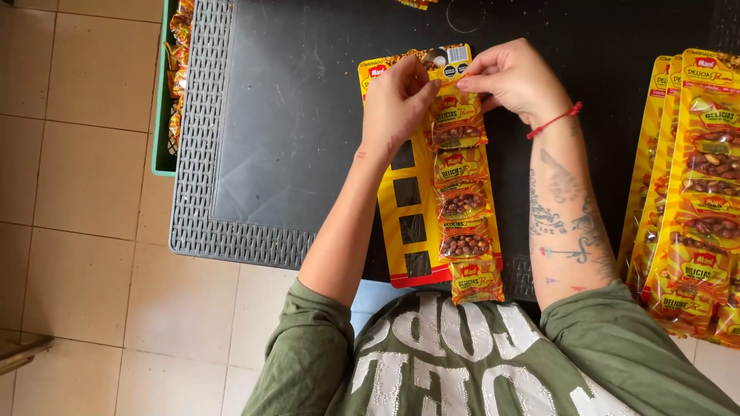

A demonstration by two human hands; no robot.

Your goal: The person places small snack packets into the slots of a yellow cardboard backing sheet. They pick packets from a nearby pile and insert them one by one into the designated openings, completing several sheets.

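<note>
While both hands pinch the top packet (456,117) onto the yellow card (408,223), left hand (397,104) and right hand (515,77) should keep it square with the column.

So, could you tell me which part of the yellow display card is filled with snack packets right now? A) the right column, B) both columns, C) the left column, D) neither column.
A: a strip of snack packets runs down the right side of the yellow display card, while the left column shows empty dark slots.
</note>
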